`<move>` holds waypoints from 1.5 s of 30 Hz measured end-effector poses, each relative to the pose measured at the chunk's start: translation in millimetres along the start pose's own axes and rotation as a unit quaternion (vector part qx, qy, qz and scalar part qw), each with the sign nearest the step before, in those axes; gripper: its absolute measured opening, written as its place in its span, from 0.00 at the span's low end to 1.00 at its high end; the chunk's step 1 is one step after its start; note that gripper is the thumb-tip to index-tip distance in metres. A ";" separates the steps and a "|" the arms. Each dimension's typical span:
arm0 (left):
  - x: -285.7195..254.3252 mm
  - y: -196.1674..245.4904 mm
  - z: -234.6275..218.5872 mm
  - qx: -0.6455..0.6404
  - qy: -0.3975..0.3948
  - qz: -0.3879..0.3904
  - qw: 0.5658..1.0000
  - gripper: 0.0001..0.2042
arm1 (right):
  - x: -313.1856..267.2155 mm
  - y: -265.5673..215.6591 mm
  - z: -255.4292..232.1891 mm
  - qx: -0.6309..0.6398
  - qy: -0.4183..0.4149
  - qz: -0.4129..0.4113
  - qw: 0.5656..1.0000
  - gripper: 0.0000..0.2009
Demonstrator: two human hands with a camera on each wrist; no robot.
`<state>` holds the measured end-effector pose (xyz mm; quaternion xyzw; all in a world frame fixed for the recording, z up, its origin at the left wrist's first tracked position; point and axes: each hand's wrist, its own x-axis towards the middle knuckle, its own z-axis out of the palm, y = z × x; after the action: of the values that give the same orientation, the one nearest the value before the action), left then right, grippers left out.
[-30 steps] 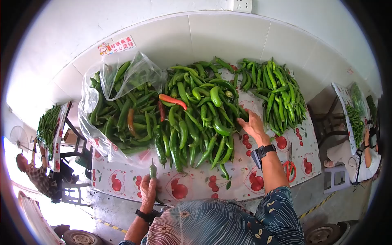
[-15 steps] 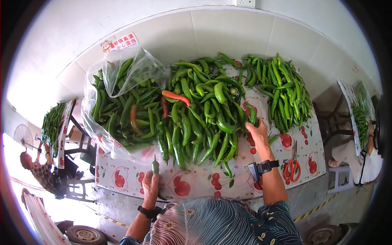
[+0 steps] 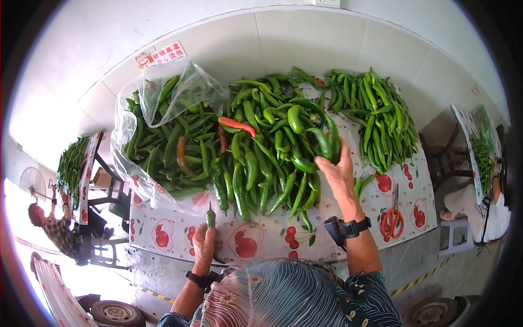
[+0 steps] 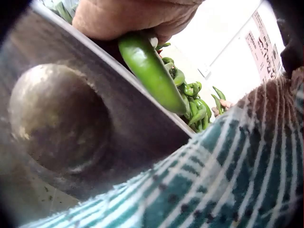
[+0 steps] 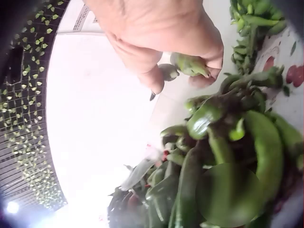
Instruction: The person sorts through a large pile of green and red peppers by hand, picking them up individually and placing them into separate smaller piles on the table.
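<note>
My left hand (image 3: 204,245) is low at the table's front edge and grips a green chili pepper (image 3: 211,216), its stem end standing up. In the left wrist view the long body of that pepper (image 4: 149,71) hangs out below the fingers. At the right edge of the middle heap, my right hand (image 3: 339,177) holds two curved green peppers (image 3: 333,136) upright between thumb and fingers. Two pepper ends (image 5: 190,65) show under the fingers in the right wrist view. The big middle heap of green peppers (image 3: 261,147) includes a red one (image 3: 237,126) on top.
A clear plastic bag (image 3: 124,147) full of peppers lies at left. Another pile of green peppers (image 3: 381,114) is at back right. Red-handled scissors (image 3: 392,222) lie on the cherry-patterned tablecloth (image 3: 321,240) at right. Loose peppers (image 3: 364,185) lie near my right wrist.
My right hand has picked up a pepper from the heap's right side and now has a second one with it, nearer the heap. The left hand keeps its pepper in about the same place.
</note>
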<state>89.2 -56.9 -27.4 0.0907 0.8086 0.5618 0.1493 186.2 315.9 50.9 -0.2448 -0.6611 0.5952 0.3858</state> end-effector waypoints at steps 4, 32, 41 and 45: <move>-0.8 4.1 0.3 0.002 -0.006 0.004 1.000 0.19 | -11.2 0.8 24.0 -0.108 -0.086 -0.088 0.986 0.32; 1.1 23.5 1.9 -0.059 -0.078 -0.034 0.995 0.16 | -60.1 54.2 -110.2 -0.523 0.020 0.123 0.843 0.26; 29.2 110.1 35.1 -0.066 -0.177 0.093 0.978 0.17 | -45.1 43.1 -61.8 -0.272 0.009 0.117 0.955 0.19; 51.4 144.4 60.7 -0.076 -0.162 0.157 0.971 0.25 | -38.4 40.3 -32.5 -0.257 -0.020 0.077 0.963 0.18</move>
<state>58.7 63.7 80.9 0.2943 0.7043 0.6160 0.1949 229.2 312.2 3.0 -0.3742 -0.7786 0.4378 0.2490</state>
